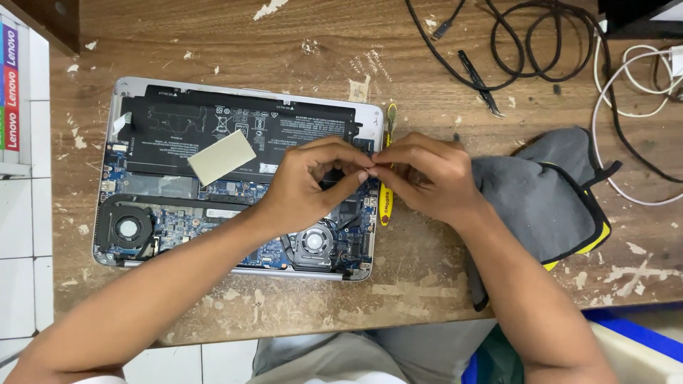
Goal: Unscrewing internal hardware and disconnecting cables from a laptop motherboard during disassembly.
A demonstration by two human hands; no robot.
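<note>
Pinching together over the right edge of the opened laptop [238, 174], your left hand [313, 181] and your right hand [427, 178] meet fingertip to fingertip, and between them there is something very small; I cannot tell what it is, because the fingers cover it. Both hands are closed in a fine grip, not relaxed. You hold them close over the board, probably so that a small part stays above the machine and not above the floor.

The laptop lies with its bottom cover off at the left and middle of the bench [320, 43], the black battery [235, 128] on the far side and the two fans [128, 229] on the near side, so all inner parts are open to you. A grey pad [222, 158] rests on the battery. Just beside the laptop's right edge lies a yellow tool [386, 203], partly under your right hand, easy to reach. A grey cloth pouch [548, 192] lies to the right, under your right wrist. Black and white cables [541, 43] are at the far right, well apart from the work.
</note>
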